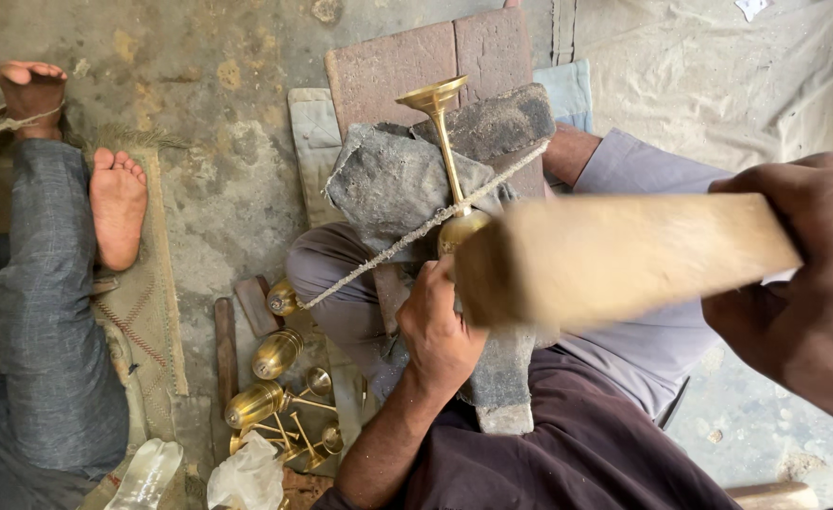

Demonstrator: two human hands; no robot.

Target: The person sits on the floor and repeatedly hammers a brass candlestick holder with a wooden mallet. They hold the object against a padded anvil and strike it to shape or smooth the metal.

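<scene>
My right hand (803, 283) in closed grip on the blurred wooden block (614, 260), just right of the brass goblet (449, 161) | my left hand (440, 326) grips the goblet's bowl from below, goblet against grey cloth (388, 184) | cord (407, 241) crosses its stem | more brass goblets (279, 397) on the floor, lower left of it

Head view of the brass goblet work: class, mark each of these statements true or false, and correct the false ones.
1. The left hand grips the cup of a stemmed brass goblet. True.
2. The right hand holds a blue plastic brush. False: it holds a blurred pale wooden bar.
3. A rough twisted cord crosses the goblet's stem. True.
4. More brass goblet parts lie on the floor at lower left. True.
5. The bare feet at upper left wear sandals. False: they are bare.
</scene>
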